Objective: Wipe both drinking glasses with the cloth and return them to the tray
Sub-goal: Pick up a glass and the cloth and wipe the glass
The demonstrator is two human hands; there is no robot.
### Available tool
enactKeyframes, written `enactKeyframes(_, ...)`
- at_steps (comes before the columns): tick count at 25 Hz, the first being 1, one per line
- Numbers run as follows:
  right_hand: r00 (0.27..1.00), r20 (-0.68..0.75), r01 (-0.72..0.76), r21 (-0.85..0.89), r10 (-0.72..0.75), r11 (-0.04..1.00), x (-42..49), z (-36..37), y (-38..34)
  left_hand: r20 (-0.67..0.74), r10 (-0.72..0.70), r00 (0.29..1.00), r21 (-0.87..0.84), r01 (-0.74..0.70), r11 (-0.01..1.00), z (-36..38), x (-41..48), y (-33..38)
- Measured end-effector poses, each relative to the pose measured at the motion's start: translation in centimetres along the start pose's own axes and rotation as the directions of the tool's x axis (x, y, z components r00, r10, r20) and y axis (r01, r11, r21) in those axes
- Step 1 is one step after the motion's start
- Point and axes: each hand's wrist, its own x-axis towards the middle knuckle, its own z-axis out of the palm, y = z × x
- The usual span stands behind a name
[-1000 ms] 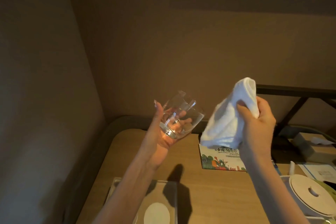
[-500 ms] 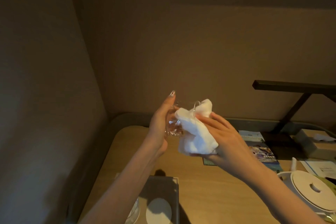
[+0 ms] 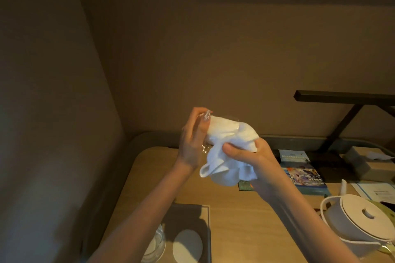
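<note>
My left hand [image 3: 192, 141] grips a clear drinking glass [image 3: 222, 123] held on its side above the table. A white cloth [image 3: 226, 156] is stuffed into the glass's mouth, with the rest hanging below it. My right hand [image 3: 254, 156] is closed on the cloth just outside the rim. Most of the glass is hidden by the cloth and my fingers. A second glass [image 3: 155, 245] stands on the grey tray [image 3: 206, 230] at the bottom, partly behind my left forearm. A white round coaster [image 3: 187, 245] lies bare beside it on the tray.
A white kettle [image 3: 361, 224] stands at the lower right of the wooden table [image 3: 235, 220]. Leaflets [image 3: 303, 175] and a tissue box [image 3: 363, 160] lie at the back right, under a dark lamp arm [image 3: 342, 97]. Walls close off the left and back.
The hands came together: a second ago the cloth was held apart from the glass, and now it is pushed deep inside the glass. Both hands have shifted slightly lower.
</note>
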Motion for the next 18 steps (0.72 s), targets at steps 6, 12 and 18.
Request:
enactKeyframes(6,0.825,0.184,0.445,-0.793,-0.534,0.416,0.0,-1.0,-0.5,0.272,-0.444,0.854,-0.009,0.463,0.886,-1.1,0.1,1.2)
enactKeyframes(12,0.96,0.107,0.249,-0.754,-0.26,0.608,-0.1,-0.8,0.3,0.147,-0.281,0.949,-0.013,0.286,0.958,0.2,0.0,2.4)
enactKeyframes(18,0.996,0.049,-0.08,0.092,0.076,0.993,-0.3,-2.6,-1.1,0.201,-0.067,0.977,0.23,0.02,0.973,-0.7,-1.1,0.2)
